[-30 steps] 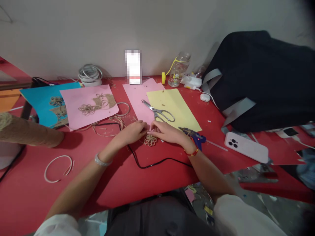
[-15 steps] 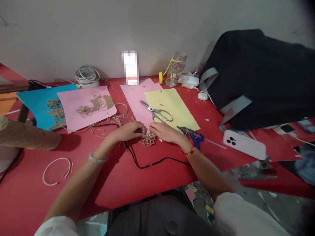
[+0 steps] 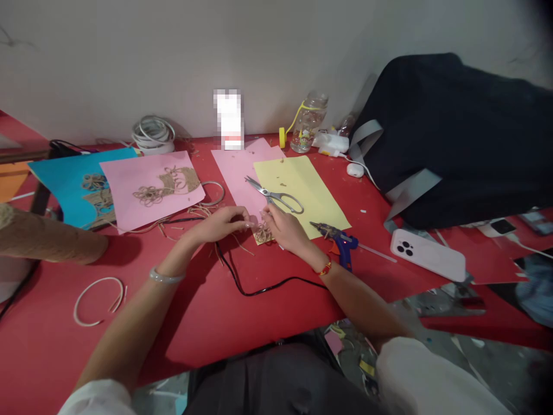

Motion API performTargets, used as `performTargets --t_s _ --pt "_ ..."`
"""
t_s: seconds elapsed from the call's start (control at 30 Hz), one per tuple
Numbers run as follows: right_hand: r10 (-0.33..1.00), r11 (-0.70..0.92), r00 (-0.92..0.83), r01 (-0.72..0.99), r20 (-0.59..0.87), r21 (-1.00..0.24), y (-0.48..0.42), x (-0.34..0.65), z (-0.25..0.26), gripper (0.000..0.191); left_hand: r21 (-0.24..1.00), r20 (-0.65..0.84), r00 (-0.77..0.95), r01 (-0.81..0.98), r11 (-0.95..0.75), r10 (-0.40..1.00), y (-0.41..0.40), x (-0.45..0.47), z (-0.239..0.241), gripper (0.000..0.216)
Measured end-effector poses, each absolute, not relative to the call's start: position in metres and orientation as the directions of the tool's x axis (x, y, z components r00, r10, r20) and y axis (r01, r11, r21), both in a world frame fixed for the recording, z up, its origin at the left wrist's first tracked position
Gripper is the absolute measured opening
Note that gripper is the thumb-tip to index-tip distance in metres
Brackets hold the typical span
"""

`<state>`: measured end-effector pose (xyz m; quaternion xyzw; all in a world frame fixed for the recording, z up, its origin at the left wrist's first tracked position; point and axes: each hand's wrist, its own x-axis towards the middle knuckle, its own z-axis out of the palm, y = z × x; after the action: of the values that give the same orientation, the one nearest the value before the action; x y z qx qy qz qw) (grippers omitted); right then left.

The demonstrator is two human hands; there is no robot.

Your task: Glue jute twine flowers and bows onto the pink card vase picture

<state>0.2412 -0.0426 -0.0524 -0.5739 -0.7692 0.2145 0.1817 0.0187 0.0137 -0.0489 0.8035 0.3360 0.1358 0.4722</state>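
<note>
Well, a small flower of coiled tan twine [image 3: 262, 233] lies at the lower edge of the pink paper [image 3: 235, 173], by the corner of the yellow paper [image 3: 311, 193], its loops frayed and partly hidden. The right hand [image 3: 283, 227] bends over it, fingers bunched, tips pressed down on the twine; whether they pinch it, I cannot tell. The left hand [image 3: 218, 226] sits just beside it, fingers loosely together and slightly curled, holding nothing. Loose twine strands lie nearby. Farther back, a glass jar [image 3: 307, 129] with a yellow cord holds small colourful bits. A black bag [image 3: 432, 138] with grey straps lies zipped out of sight, its contents hidden.
</note>
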Motion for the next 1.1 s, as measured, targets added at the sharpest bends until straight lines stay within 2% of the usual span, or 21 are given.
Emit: performTargets --t_s 0.1,0.2,0.27,0.4,0.53,0.63,0.73,0.83,0.93,1.1 --pt "0.975 0.208 -0.204 0.698 0.088 -0.686 -0.043 0.244 -0.05 0.036 0.824 -0.037 0.621 0.462 -0.327 0.783 0.02 0.007 -0.046 0.028" --pt "0.986 0.16 -0.139 0.637 0.093 -0.754 -0.039 0.245 -0.046 0.034 0.753 0.031 0.444 0.579 -0.313 0.895 0.028 -0.006 -0.043 0.029" --pt "0.99 0.108 -0.133 0.592 0.035 -0.799 -0.03 0.245 -0.042 0.035 0.744 0.049 0.386 0.601 -0.292 0.921 0.033 -0.012 -0.041 0.03" --pt "0.977 0.004 -0.191 0.454 -0.093 -0.891 0.002 0.232 -0.025 0.042 0.81 0.094 0.328 0.524 -0.264 0.94 0.037 -0.014 -0.036 0.032" --pt "0.989 -0.03 -0.121 0.412 -0.088 -0.911 0.024 0.212 -0.007 0.043 0.841 0.079 0.226 0.509 -0.187 0.971 0.035 -0.014 -0.033 0.035" --pt "0.956 -0.122 -0.192 0.429 -0.222 -0.895 0.016 0.207 0.001 0.041 0.857 0.036 0.181 0.5 -0.124 0.983 0.034 -0.016 -0.032 0.036" --pt "0.919 -0.15 -0.231 0.547 -0.321 -0.823 0.003 0.217 0.009 0.036 0.851 0.035 0.155 0.513 -0.111 0.987 0.035 -0.02 -0.033 0.037" --pt "0.969 -0.058 -0.139 0.678 -0.206 -0.733 -0.001 0.235 0.019 0.039 0.846 0.067 0.167 0.513 -0.144 0.984 0.037 -0.023 -0.034 0.039" --pt "0.984 -0.017 -0.116 0.704 -0.138 -0.71 0.005 0.251 0.023 0.043 0.825 0.105 0.185 0.532 -0.19 0.977 0.04 -0.025 -0.034 0.035" --pt "0.875 -0.031 -0.33 0.692 -0.355 -0.721 0.014 0.262 0.008 0.052 0.735 0.111 0.264 0.627 -0.258 0.958 0.038 -0.02 -0.029 0.021"
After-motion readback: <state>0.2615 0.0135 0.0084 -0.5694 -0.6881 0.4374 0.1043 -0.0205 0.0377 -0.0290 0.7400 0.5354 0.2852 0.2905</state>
